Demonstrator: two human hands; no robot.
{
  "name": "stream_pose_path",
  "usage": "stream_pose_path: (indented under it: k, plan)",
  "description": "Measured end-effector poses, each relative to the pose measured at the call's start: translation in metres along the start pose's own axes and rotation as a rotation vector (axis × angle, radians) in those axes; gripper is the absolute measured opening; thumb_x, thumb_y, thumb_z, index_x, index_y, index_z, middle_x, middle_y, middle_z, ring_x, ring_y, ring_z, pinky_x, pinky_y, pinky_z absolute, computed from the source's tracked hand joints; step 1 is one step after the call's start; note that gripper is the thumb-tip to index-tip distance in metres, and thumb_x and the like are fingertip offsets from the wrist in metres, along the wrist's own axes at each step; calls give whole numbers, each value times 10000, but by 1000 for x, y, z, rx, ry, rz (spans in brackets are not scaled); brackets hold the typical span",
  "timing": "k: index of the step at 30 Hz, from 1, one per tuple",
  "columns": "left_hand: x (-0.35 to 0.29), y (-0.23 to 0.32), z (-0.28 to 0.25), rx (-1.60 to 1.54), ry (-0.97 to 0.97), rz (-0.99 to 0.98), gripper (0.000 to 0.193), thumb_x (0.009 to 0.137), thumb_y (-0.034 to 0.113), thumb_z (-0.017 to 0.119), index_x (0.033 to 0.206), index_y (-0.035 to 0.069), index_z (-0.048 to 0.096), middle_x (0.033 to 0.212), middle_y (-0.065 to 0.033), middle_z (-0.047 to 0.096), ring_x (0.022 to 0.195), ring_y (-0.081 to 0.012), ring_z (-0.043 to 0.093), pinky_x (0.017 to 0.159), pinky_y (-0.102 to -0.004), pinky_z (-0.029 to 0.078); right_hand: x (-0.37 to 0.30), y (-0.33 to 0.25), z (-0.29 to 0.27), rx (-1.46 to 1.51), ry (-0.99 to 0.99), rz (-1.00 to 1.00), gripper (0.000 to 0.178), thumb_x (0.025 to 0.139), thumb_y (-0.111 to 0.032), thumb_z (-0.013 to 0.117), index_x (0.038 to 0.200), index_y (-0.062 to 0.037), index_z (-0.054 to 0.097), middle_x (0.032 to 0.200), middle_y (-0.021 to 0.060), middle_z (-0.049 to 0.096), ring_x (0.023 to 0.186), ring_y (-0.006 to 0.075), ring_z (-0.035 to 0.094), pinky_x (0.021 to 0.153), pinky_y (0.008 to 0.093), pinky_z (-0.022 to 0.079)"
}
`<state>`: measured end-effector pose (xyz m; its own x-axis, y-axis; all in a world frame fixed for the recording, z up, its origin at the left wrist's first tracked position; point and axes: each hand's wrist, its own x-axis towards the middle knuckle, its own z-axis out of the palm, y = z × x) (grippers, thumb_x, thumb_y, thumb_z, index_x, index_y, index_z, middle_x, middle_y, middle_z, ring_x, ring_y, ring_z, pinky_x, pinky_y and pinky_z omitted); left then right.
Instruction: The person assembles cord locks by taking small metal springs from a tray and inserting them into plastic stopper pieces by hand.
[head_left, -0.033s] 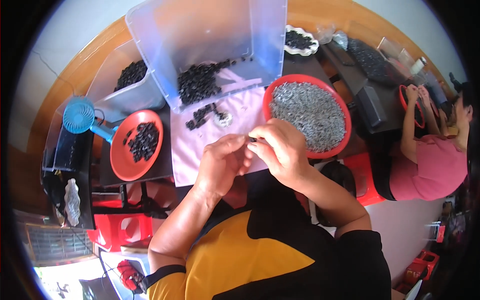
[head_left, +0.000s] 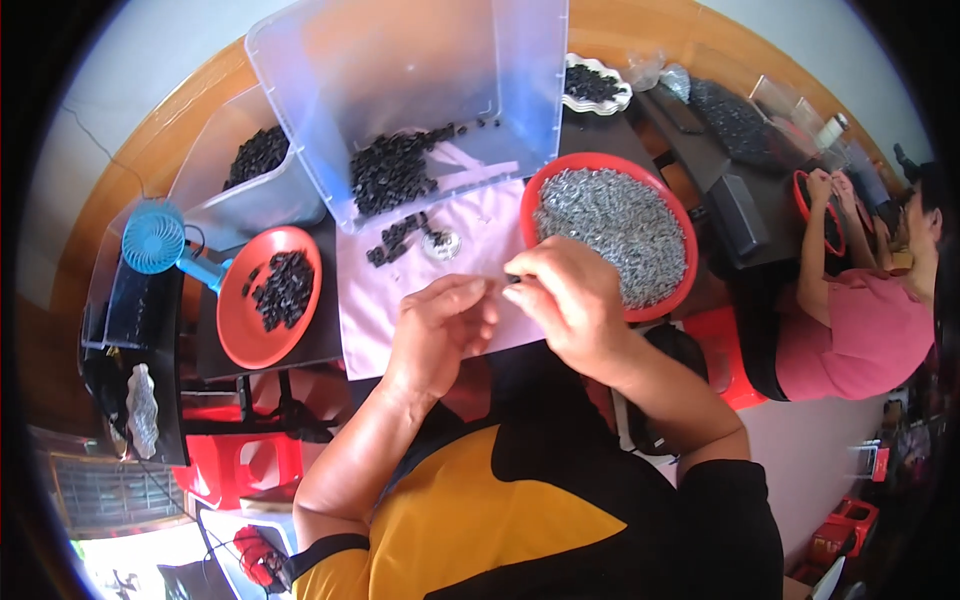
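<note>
Above the near part of a pink cloth (head_left: 395,310), my right hand (head_left: 575,305) pinches a small black piece (head_left: 513,280) between thumb and fingertips. A little to its left, my left hand (head_left: 440,325) is loosely closed, thumb over curled fingers; whatever lies inside is hidden. Beyond my hands, a small round metallic disc (head_left: 440,243) lies on the cloth beside loose black pieces (head_left: 393,240). Many more black pieces (head_left: 390,172) spill inside a clear plastic bin (head_left: 410,70) tipped on its side. At my right stands a red basin (head_left: 530,205) full of small silvery metal parts (head_left: 610,230).
At left, an orange-red bowl (head_left: 245,340) holds black pieces; a blue fan (head_left: 155,237) touches its rim. Behind it stands another clear bin (head_left: 235,210). A white scalloped dish (head_left: 622,97) sits at the back. To the right, a person in a pink shirt (head_left: 850,335) works over a red-rimmed tray.
My hands have drawn slightly apart; the black piece stays in my right fingertips, now clear of my left thumb. The whole view has shifted a little.
</note>
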<state>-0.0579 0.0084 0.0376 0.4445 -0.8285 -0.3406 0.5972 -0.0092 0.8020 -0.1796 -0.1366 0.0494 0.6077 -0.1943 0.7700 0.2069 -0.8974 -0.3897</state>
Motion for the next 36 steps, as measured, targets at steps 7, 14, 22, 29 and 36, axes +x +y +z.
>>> stream_pose_path:
  k: [7,14,22,29,36]
  plan:
    - [-5,-1,-36,64,169,247,155,912,75,641,1010,-40,677,770,-67,647,634,-127,573,562,-239,434,67,168,-59,-79,-48,499,117,795,-29,707,910,-18,692,728,28,672,624,100,610,563,264,486]
    - [-7,-5,-37,132,132,310,112,924,13,611,1006,-18,682,784,-50,636,649,-108,551,579,-228,438,160,294,-57,-209,127,723,339,755,-116,766,1073,-18,706,946,111,734,841,202,694,751,335,540]
    - [-13,-8,-49,150,9,312,119,944,-8,598,1033,-3,678,798,-25,628,649,-67,528,588,-200,432,107,115,-28,21,-221,303,67,836,-103,690,895,-73,695,751,9,673,684,85,608,664,268,488]
    - [-11,-14,-55,220,-28,305,115,945,30,617,1041,33,681,823,3,647,667,-30,533,595,-175,434,75,101,56,-291,-591,81,67,797,-64,668,863,-57,660,875,104,663,819,325,658,693,433,500]
    - [-8,-20,-54,202,-63,353,100,947,49,622,1028,37,680,829,3,653,686,-20,541,596,-175,439,67,92,77,-466,-648,-72,75,797,-3,591,853,-26,634,894,140,665,860,364,645,711,463,510]
